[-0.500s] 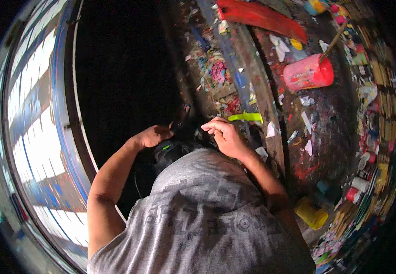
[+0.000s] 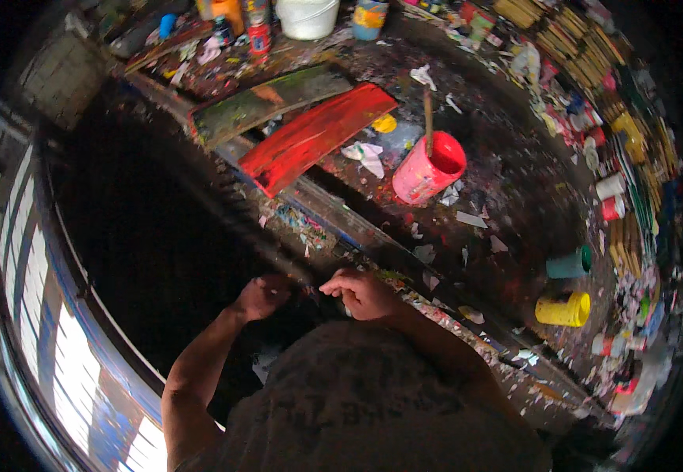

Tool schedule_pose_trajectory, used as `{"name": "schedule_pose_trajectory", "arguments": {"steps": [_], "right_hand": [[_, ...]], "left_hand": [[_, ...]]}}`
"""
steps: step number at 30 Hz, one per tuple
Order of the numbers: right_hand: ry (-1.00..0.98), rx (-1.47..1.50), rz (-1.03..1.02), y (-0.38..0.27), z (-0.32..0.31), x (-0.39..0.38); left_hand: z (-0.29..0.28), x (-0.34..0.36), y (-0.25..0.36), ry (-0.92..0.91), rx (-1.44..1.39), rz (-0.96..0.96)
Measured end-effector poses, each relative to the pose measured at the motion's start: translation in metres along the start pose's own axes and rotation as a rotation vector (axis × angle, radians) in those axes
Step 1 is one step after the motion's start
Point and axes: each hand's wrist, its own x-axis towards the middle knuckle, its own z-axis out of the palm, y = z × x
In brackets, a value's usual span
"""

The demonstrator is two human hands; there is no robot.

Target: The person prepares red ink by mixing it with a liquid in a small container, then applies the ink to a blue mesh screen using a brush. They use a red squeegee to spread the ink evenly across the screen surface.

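My left hand (image 2: 263, 296) is in front of my body over deep shadow, its fingers curled in. Close to its right is my right hand (image 2: 361, 293), with bent fingers drawn together and pointing left. A small gap separates the two hands. Whatever lies between or in the fingers is too dark to make out. Just beyond my hands, a long wooden beam (image 2: 369, 236) runs across a floor strewn with paint-stained scraps.
A red-painted board (image 2: 318, 138) and an olive board (image 2: 271, 102) rest across the beam. Beyond stands a pink bucket (image 2: 420, 175) with a stick (image 2: 428, 118) in it. A yellow bucket (image 2: 562, 309) and a green bucket (image 2: 568, 264) lie at the right. A white bucket (image 2: 308, 17) stands far off.
My view has swung round, so the boards and pink bucket appear further left. The far buckets and olive board have come into sight. The yellow-green strip near my right hand no longer shows.
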Motion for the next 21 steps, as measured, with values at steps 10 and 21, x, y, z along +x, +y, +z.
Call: {"name": "schedule_pose_trajectory", "arguments": {"steps": [10,21], "right_hand": [[0.819,-0.201,-0.21,-0.073,-0.054,-0.023],[1.304,-0.64,-0.189,-0.083,-0.09,-0.014]], "left_hand": [[-0.052,0.069,0.169,0.589,0.199,0.837],[-0.11,0.219,0.222,0.451,1.239,0.211]]}}
